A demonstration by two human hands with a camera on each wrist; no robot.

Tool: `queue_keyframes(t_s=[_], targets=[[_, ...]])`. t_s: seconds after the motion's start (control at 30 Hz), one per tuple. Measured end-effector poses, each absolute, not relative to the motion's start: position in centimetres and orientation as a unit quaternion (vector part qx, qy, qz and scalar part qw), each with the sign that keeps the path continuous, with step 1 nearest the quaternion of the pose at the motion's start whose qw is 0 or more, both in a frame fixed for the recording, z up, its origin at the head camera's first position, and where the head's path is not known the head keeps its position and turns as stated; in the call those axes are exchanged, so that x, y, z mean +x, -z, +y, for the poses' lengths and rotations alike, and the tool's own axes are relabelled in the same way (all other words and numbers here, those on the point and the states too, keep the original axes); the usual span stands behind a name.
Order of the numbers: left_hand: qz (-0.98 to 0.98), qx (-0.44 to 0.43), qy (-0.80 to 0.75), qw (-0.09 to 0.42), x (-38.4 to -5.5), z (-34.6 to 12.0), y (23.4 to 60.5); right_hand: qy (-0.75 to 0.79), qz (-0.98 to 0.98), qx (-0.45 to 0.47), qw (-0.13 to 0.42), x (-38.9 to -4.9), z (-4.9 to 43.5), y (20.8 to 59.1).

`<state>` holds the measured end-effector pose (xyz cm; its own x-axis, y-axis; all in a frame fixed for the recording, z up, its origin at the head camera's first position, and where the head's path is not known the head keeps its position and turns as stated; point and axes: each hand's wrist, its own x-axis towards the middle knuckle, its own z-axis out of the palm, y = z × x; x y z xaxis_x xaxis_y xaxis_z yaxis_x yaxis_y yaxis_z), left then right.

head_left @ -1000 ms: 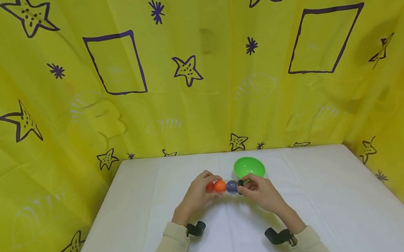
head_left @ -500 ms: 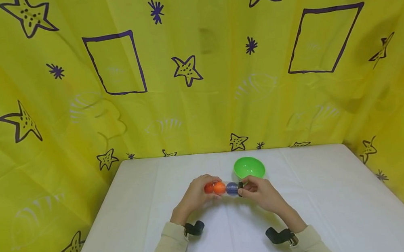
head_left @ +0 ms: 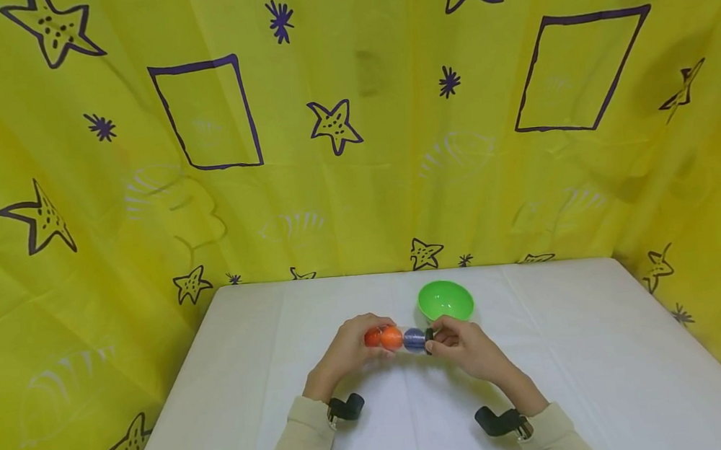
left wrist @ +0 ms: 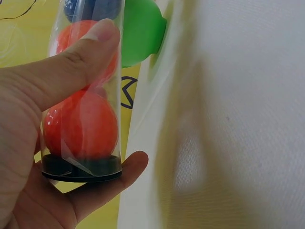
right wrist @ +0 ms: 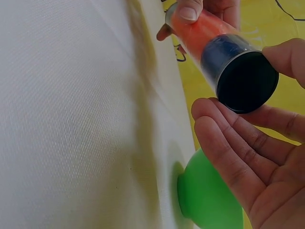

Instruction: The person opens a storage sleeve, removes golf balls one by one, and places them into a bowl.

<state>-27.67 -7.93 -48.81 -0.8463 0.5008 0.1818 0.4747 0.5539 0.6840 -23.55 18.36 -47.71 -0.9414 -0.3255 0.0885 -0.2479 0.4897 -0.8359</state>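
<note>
A clear plastic tube (left wrist: 117, 98) with black end caps lies crosswise between both hands above the table. Inside it sit a red ball (left wrist: 81, 125), an orange ball (head_left: 391, 338) and a dark blue ball (head_left: 414, 340). The left hand (head_left: 347, 346) grips the tube's left part, thumb across the front by the orange ball; a finger passes under the left end cap (left wrist: 83, 167). At the other end, the right hand (head_left: 473, 346) pinches the edge of the right end cap (right wrist: 248, 82) between thumb and index finger, its other fingers fairly straight.
A green bowl (head_left: 434, 293) stands on the white-covered table (head_left: 316, 305), just beyond the right hand. A yellow curtain (head_left: 391, 200) with star drawings hangs around the back and sides. Each wrist carries a black camera mount (head_left: 498, 420).
The tube and the left hand have shifted slightly left and nearer the person. The right hand has dropped a little, still at the cap. The bowl has stayed in place.
</note>
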Motion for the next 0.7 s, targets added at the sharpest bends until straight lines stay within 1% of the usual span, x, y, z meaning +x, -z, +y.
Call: queue_keyframes(t_s=[0.33, 0.47, 0.57, 0.7], targets=[[0.886, 0.276, -0.373, 0.019, -27.6, -8.1, 48.9, 0.485, 0.852, -0.195, 0.043, -23.4, 18.4, 47.6], [0.881, 0.278, -0.383, 0.024, -27.7, -8.5, 49.0, 0.485, 0.851, -0.202, 0.032, -23.5, 18.5, 47.9], [0.874, 0.286, -0.393, 0.011, -28.0, -8.9, 49.2, 0.493, 0.847, -0.199, 0.017, -23.5, 18.6, 48.0], [0.868, 0.294, -0.399, -0.012, -28.2, -9.3, 49.0, 0.508, 0.838, -0.198, 0.014, -23.6, 18.6, 47.9]])
